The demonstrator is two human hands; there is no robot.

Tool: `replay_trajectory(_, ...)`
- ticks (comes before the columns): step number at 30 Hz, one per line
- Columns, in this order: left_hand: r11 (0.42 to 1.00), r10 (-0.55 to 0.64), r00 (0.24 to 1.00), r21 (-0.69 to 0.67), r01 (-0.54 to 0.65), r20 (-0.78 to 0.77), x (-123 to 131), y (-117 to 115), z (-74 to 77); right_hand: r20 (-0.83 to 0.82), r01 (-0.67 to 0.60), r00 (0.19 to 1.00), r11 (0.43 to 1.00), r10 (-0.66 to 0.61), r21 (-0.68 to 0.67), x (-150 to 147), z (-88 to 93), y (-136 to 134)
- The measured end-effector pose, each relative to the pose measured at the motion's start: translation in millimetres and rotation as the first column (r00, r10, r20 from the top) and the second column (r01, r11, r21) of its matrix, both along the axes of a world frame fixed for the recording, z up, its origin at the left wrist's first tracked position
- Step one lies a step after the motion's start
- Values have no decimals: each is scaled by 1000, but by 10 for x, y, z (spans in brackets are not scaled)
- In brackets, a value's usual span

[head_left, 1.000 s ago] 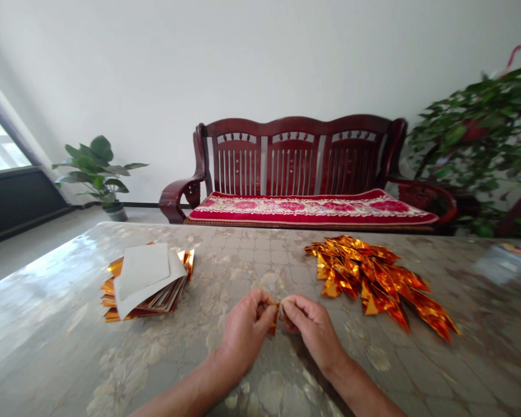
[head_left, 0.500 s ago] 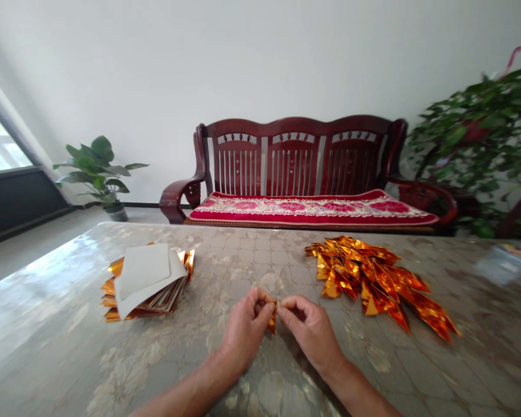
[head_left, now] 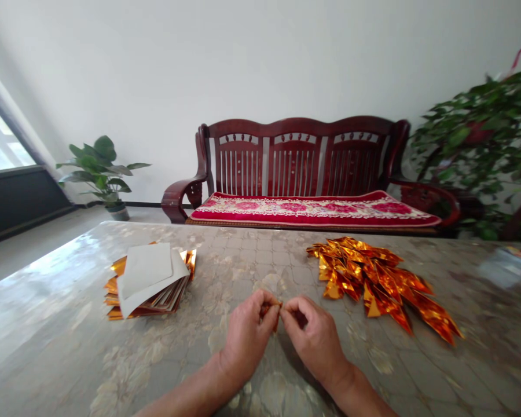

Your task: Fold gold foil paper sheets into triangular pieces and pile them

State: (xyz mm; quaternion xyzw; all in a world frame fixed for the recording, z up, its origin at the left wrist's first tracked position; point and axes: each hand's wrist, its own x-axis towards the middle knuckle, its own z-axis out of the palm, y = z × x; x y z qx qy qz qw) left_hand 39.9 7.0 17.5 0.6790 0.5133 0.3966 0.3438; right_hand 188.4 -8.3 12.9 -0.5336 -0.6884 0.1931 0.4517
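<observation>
Near the front middle of the table, my left hand (head_left: 248, 329) pinches a small piece of folded orange-gold foil paper (head_left: 276, 329). Most of that piece is hidden behind the fingers. My right hand (head_left: 315, 336) is closed in a pinch at its upper right edge, thumb against forefinger, and the two hands' fingertips almost meet. To the left lies a stack of foil paper sheets (head_left: 149, 275), some with the pale back up. On the right is a heap of folded foil pieces (head_left: 380, 275), shiny and pointed.
The table (head_left: 226, 249) has a patterned, glossy cover. A clear plastic bag (head_left: 507, 267) lies at its right edge. Behind stands a wooden bench (head_left: 292, 159) with a red floral cushion (head_left: 312, 209). Potted plants (head_left: 102, 171) flank the bench.
My right fingertips have come in against the foil piece, and less of it shows between my hands. The stack and the heap lie as before; the view has shifted slightly.
</observation>
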Motion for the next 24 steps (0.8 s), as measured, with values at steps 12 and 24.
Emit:
replay_trajectory(12, 989, -23, 923, -125, 77, 385, 34, 73, -62, -651, -319, 756, 906, 66, -279, -6, -34, 41)
replay_trajectory(24, 976, -24, 850, -171, 133, 527, 36, 58, -29, -668, -322, 744, 887, 20, -332, -32, -57, 60)
